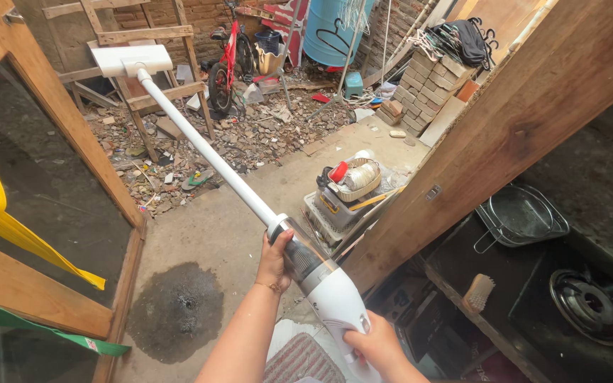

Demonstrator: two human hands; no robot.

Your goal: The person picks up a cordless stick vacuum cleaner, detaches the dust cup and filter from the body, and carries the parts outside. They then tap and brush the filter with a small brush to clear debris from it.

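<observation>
Both hands on white stick vacuum (321,273) — left hand (274,264) fingers wrapped round its clear bin, right hand (375,345) fingers clamped on rear handle; tube runs forward from fingers — floor head (130,59) raised over rubble.

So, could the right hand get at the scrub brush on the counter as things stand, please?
Probably not right away: the right hand is wrapped around the vacuum handle. The brush lies close, with open counter between them.

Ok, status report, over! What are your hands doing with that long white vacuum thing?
Left hand gripping stick vacuum at the dust bin. Right hand on the handle. Floor head raised in the air, near wooden frames. Nothing touching the tube.
</observation>
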